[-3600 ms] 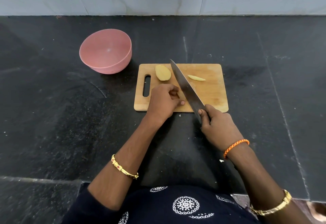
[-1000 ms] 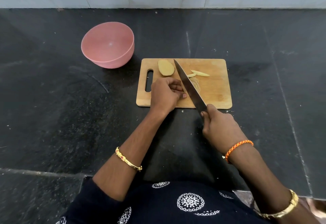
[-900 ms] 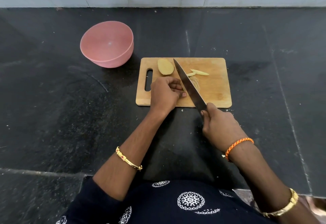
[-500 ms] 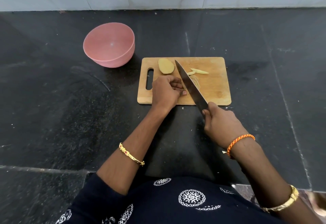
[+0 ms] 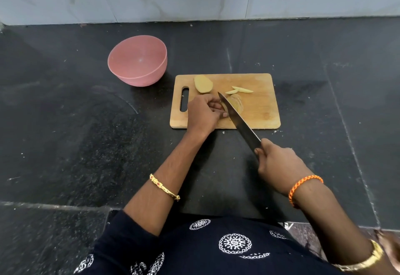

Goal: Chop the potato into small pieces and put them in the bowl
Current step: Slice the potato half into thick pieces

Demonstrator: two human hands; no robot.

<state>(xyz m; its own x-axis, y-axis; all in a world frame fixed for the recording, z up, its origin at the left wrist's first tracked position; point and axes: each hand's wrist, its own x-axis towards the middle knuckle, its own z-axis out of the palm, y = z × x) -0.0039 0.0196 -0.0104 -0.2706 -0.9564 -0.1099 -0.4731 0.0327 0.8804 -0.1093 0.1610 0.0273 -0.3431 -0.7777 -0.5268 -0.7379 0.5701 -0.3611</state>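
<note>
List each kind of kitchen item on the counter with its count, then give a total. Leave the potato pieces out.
Pink bowl: 1
Wooden cutting board: 1
Knife: 1
Total: 3

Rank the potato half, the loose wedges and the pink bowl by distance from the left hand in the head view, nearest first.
From the left hand:
1. Potato half, just beyond it on the cutting board.
2. Loose wedges, beyond and to its right, past the knife tip.
3. Pink bowl, off the board, far left.
</note>
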